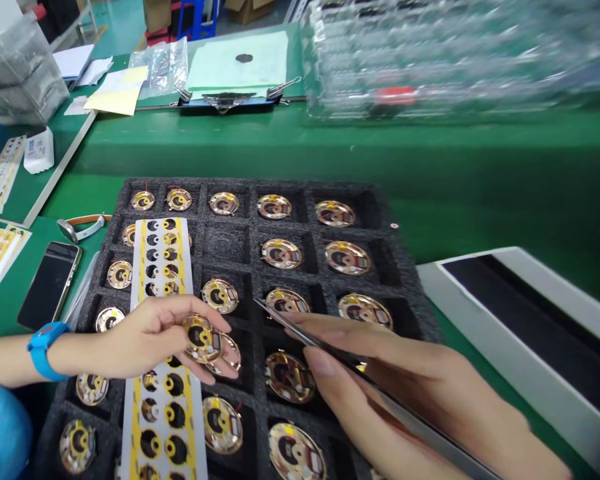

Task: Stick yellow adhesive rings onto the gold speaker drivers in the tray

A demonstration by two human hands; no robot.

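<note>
My left hand [145,333], a blue band on its wrist, holds a round gold watch part [203,339] between thumb and fingers. It hovers over a black foam tray [410,287], and a second gold disc lies just behind the held one. In my right hand [420,380] is a pair of dark tweezers [350,367], the tips pointing left toward the held part without touching it. Similar gold watch parts [347,257] sit in the tray's pockets. A strip of yellow and black stickers [140,393] lies lengthwise across the tray, partly under my left hand.
A phone [50,283] and a wristwatch [83,228] lie left of the tray. To the right stands a grey box with a black strip [530,333]. Behind are a clipboard with papers [237,67], clear plastic trays [450,60] and yellow notes [117,93].
</note>
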